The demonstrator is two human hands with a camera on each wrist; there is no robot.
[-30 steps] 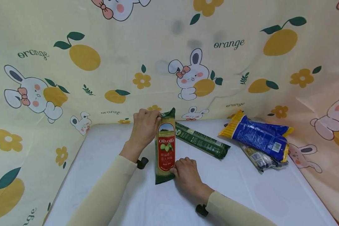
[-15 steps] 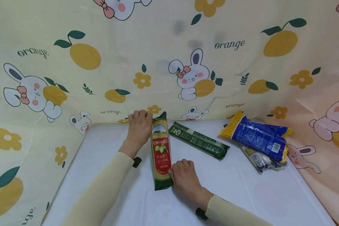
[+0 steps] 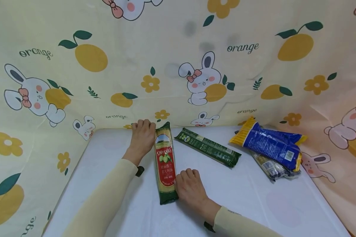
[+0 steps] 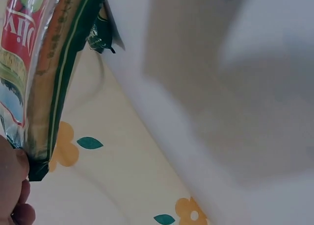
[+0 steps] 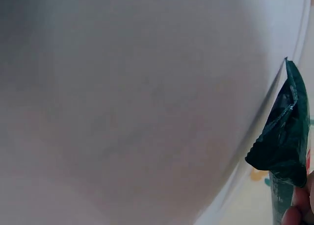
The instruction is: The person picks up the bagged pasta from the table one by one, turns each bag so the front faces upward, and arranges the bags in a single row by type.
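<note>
A long spaghetti packet point(image 3: 165, 166) with a red label and green ends lies between both hands, front face up and its top slightly left. My left hand point(image 3: 141, 140) pinches its far end; in the left wrist view the thumb is at the packet's tip point(image 4: 46, 112). My right hand point(image 3: 192, 191) pinches the near right edge, just above the green bottom end. That crumpled green end point(image 5: 284, 132) shows beside the right fingertips in the right wrist view. To the right lies a second spaghetti packet point(image 3: 209, 147), dark green side up and slanted.
A blue and yellow bag point(image 3: 271, 143) lies on top of a clear and dark package point(image 3: 270, 166) at the right of the white table point(image 3: 240, 204). A printed curtain point(image 3: 154, 42) with rabbits and oranges hangs behind and along both sides.
Both hands have brought the red-labelled packet left and a little nearer, tilting its top leftward and lowering it. The other packages stay where they were.
</note>
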